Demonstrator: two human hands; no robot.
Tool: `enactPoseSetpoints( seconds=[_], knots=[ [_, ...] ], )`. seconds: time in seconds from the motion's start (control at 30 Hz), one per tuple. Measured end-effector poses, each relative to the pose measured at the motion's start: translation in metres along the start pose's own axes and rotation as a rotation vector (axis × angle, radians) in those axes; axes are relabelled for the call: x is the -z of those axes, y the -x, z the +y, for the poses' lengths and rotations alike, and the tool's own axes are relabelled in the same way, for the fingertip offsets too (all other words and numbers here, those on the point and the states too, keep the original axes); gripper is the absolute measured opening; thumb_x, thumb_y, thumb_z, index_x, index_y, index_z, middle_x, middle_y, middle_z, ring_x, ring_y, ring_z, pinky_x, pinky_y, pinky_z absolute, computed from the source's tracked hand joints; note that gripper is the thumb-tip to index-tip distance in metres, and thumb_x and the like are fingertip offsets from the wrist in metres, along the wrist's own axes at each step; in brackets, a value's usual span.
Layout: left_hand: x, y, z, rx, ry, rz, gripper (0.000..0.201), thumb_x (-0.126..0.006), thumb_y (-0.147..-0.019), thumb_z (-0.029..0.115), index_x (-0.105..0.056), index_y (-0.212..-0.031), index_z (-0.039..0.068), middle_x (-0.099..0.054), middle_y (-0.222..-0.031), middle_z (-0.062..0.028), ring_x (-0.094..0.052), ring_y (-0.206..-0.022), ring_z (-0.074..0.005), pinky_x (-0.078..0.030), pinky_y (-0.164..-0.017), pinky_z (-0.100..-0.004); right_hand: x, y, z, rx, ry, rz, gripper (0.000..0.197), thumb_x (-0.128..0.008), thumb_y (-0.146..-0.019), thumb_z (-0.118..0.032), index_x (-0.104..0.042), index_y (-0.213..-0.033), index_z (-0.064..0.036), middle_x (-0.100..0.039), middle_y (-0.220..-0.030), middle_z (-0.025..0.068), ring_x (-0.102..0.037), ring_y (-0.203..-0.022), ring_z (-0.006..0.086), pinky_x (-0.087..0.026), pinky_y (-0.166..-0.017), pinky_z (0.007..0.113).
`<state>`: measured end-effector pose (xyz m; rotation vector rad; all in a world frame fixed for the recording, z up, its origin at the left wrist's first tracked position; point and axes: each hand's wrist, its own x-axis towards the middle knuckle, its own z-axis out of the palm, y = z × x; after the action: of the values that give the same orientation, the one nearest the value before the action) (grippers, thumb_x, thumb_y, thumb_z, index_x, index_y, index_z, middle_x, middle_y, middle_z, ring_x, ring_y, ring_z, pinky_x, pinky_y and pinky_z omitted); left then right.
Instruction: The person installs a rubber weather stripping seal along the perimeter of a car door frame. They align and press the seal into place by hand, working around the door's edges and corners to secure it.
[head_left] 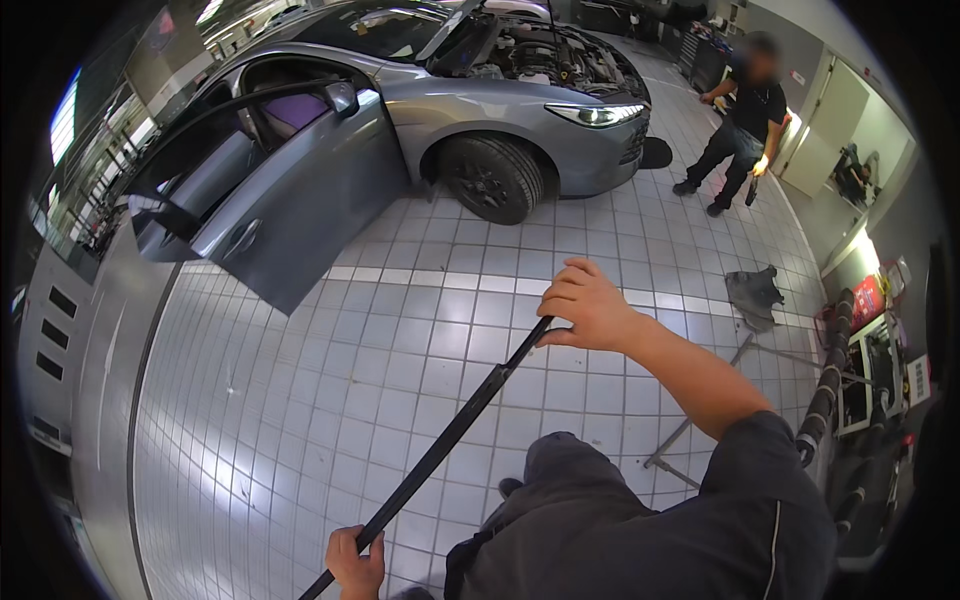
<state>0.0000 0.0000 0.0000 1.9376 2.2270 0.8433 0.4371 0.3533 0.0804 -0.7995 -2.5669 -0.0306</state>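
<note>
Long black strip carried across a tiled workshop floor

Right hand (590,305), centre frame, curls its fingers over the upper end of a long black strip (450,440); left hand (355,565), at the bottom edge, is closed around its lower part. The strip runs diagonally between them. A grey car (420,110) with open door (290,200) stands upper left, another person (745,120) upper right. The strip's free ends could likely swing and scrape the door.

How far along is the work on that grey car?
Already done: the grey car has its bonnet up and front door open. In hand: the left hand and right hand grip a long black strip, away from the car. Left: the strip is not yet on the car.
</note>
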Motion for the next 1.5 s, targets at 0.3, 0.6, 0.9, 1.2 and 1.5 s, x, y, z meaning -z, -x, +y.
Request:
enactPoseSetpoints(
  seconds=[0.3,0.6,0.9,1.2,1.5],
  knots=[
    [-0.055,-0.267,-0.117,-0.110,0.002,0.038,0.035,-0.086,-0.067,0.002,-0.065,-0.095,0.001,-0.063,-0.087,-0.0152,-0.062,-0.078,-0.0353,-0.051,-0.069,-0.0424,-0.112,-0.172,0.160,-0.123,-0.166,0.160,0.041,-0.090,-0.070,-0.035,-0.072,-0.097,-0.0111,-0.067,-0.103,0.0044,-0.060,-0.101,0.0281,-0.053,-0.084,0.040],
    [-0.026,-0.517,-0.200,0.142,-0.203,-0.147,0.030,-0.080,-0.086,0.031,-0.071,-0.104,0.009,-0.071,-0.101,-0.0122,-0.067,-0.095,-0.0351,-0.055,-0.080,-0.0451,-0.184,-0.449,0.285,-0.177,-0.346,-0.141,0.038,-0.083,-0.082,-0.039,-0.075,-0.100,-0.0070,-0.069,-0.096,0.0089,-0.062,-0.099,0.0298,-0.053,-0.086,0.041],
    [-0.041,-0.749,-0.339,0.058,-0.113,0.006,0.026,-0.082,-0.084,0.021,-0.072,-0.103,0.008,-0.071,-0.098,-0.0137,-0.068,-0.091,-0.0353,-0.056,-0.079,-0.0445,-0.260,-0.724,0.366,-0.472,-0.697,-0.062,0.028,-0.081,-0.089,-0.020,-0.073,-0.111,-0.0041,-0.057,-0.113,0.0074,-0.063,-0.100,0.0200,-0.052,-0.090,0.034],
    [-0.018,-1.030,-0.376,-0.264,-0.256,0.196,0.035,-0.085,-0.080,0.016,-0.073,-0.112,0.009,-0.072,-0.094,-0.0124,-0.069,-0.084,-0.0332,-0.056,-0.073,-0.0431,-0.286,-0.894,0.527,-0.732,-1.176,0.308,0.035,-0.068,-0.100,-0.019,-0.066,-0.128,0.0003,-0.065,-0.102,0.0048,-0.064,-0.084,0.0134,-0.057,-0.081,0.031],
    [-0.060,-1.243,-0.389,-0.286,-0.414,0.169,0.028,-0.078,-0.085,0.017,-0.072,-0.111,0.006,-0.071,-0.093,-0.0136,-0.068,-0.081,-0.0337,-0.056,-0.069,-0.0434,-0.359,-1.061,0.704,-0.601,-1.323,0.330,0.025,-0.068,-0.100,-0.023,-0.064,-0.114,-0.0032,-0.065,-0.099,0.0058,-0.064,-0.080,0.0144,-0.054,-0.075,0.031]
  ],
)
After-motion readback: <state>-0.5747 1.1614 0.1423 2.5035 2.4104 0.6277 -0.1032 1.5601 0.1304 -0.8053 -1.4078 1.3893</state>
